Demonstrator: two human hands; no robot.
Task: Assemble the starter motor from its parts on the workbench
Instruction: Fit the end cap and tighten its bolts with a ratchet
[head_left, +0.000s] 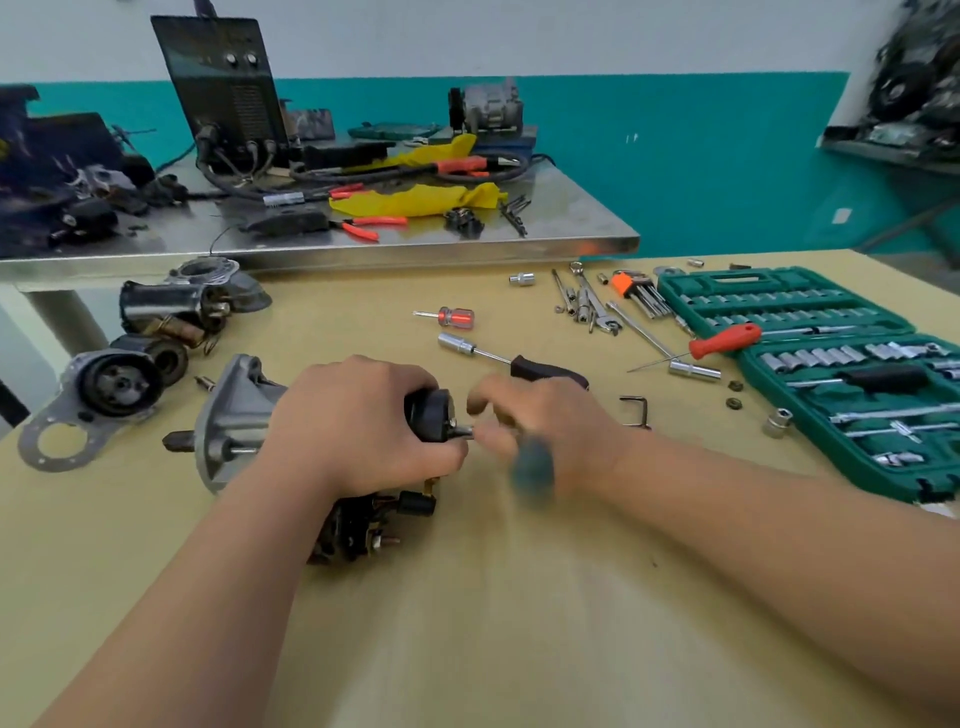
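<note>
A starter motor (244, 415) lies on its side on a tan surface (519, 597). The left hand (358, 426) has its grip closed around the motor's dark body. Just right of the motor, the right hand (550, 431) grips a dark-handled driver (532, 467) at the end cap. This is probably fastening the cap, and the next move needs the tip kept seated. Blur and fingers hide the fastener.

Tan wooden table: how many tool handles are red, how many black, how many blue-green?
Red: 2, stubby clear-red screwdriver, long red-handled driver
Black: 2, black-handled socket driver, black handle in green plastic case
Blue-green: 1, blurred handle in right hand
Total: 5
</note>
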